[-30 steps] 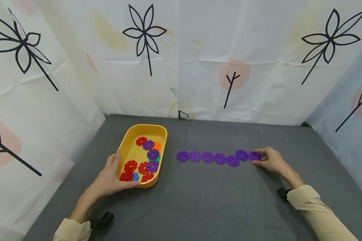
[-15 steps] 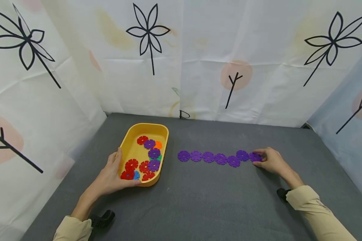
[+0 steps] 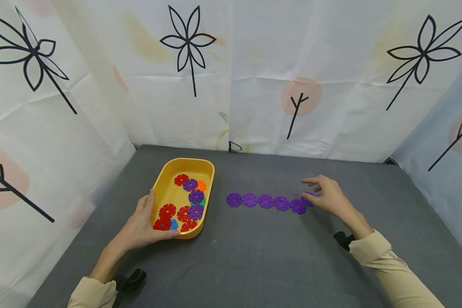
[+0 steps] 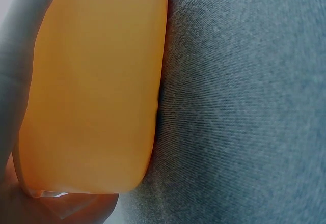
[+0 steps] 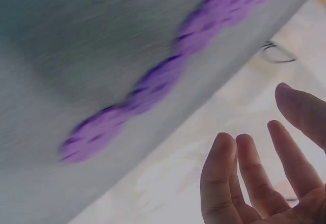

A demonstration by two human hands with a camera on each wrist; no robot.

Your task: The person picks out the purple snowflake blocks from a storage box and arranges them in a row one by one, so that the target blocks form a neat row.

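My left hand (image 3: 140,226) grips the near left corner of a yellow plastic tray (image 3: 172,166), its thumb on the near rim and its fingers along the left side. In the left wrist view the tray's wall (image 4: 97,86) sits between thumb and fingers. A row of purple flower-shaped discs (image 3: 265,201) lies on the table to the right of the tray. Above the row's right end hovers my right hand (image 3: 331,197), fingers apart and holding nothing, hiding part of the last discs. The right wrist view shows this hand (image 5: 260,183) off the purple discs (image 5: 153,87).
Inside the tray lie several loose flower discs, among them red ones (image 3: 167,211), purple ones (image 3: 196,196), a blue one (image 3: 173,224) and an orange one (image 3: 201,185). The grey tabletop (image 3: 246,256) ends at a patterned white cloth (image 3: 254,115) behind and at the sides.
My right hand has let go of the rightmost purple disc, risen and moved left over the row. The left hand and the tray stay in place.
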